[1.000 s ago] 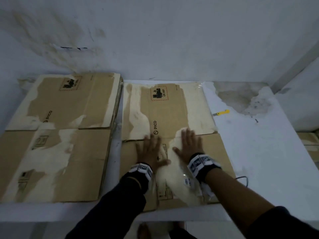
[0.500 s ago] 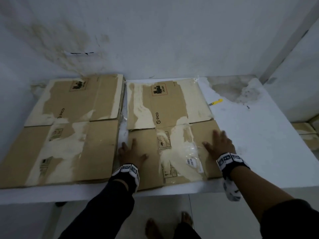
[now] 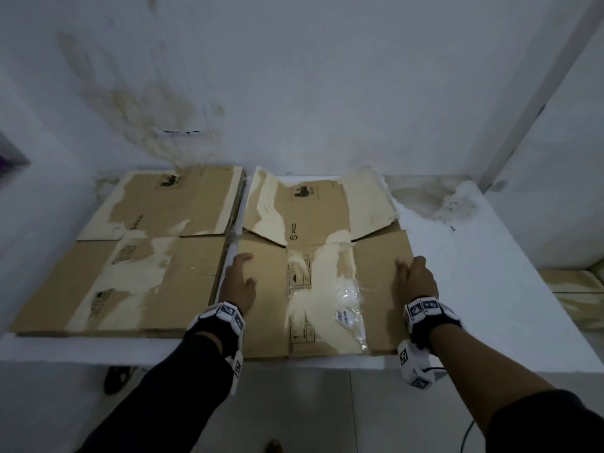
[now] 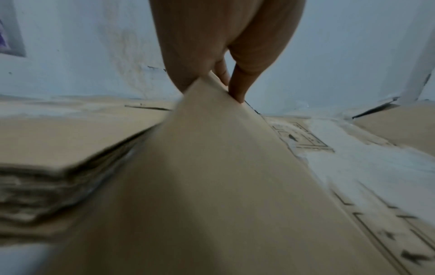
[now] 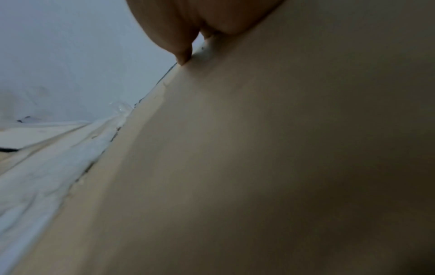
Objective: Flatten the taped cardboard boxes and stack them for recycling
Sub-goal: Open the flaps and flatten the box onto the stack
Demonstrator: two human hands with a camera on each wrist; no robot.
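Flattened brown cardboard box [image 3: 322,256] lies at the white table's [image 3: 490,289] front edge, flaps lifting. Left hand [image 3: 238,282] and right hand [image 3: 416,277] pinch its side edges. Brown flattened-cardboard stack [image 3: 143,256] alongside awaits it; stacking remains.

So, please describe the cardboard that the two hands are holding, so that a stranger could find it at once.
On the white table against the stained wall lie two lots of flattened brown cardboard side by side. The held box is the one on the right, gripped at its side edges by the left hand and right hand. Unlike the thick stack beside it, its far flaps lift off the table.
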